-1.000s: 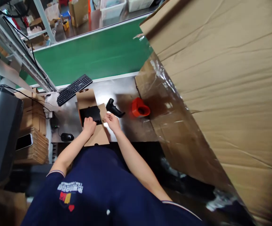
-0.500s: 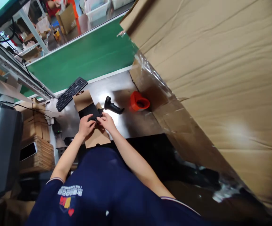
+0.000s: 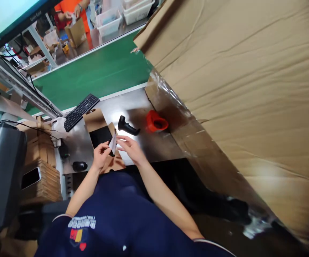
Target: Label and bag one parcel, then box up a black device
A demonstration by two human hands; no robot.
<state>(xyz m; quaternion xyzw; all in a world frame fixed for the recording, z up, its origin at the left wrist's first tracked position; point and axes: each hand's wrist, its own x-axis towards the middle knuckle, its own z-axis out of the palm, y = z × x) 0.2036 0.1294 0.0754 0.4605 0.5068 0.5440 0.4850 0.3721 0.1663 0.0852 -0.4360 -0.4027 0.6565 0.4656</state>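
My left hand [image 3: 101, 155] pinches a small white folded paper [image 3: 113, 142] between thumb and fingers. On the paper's right side is my right hand [image 3: 132, 148], its fingers stretched out and apart; whether the fingertips touch the paper I cannot tell. Below both hands an open brown cardboard box [image 3: 93, 120] lies on the metal table, its lid flap spread toward the keyboard. Inside it sits a flat black item [image 3: 101, 136], partly hidden by my left hand. Just beyond my right hand, a black handheld barcode scanner [image 3: 128, 127] rests on the table.
A red tape dispenser [image 3: 152, 120] stands beside a huge carton [image 3: 237, 92] walling the right side. Left are a keyboard [image 3: 81, 111], mouse [image 3: 80, 166], phone [image 3: 31, 178] and stacked flat cardboard [image 3: 49, 184]. A monitor [image 3: 12, 18] overhangs. Behind the green partition [image 3: 95, 66], a co-worker's hands handle something.
The white paper has come into view in my left hand, above the box. My right hand has moved slightly right and its fingers have spread. The mouse is now uncovered.
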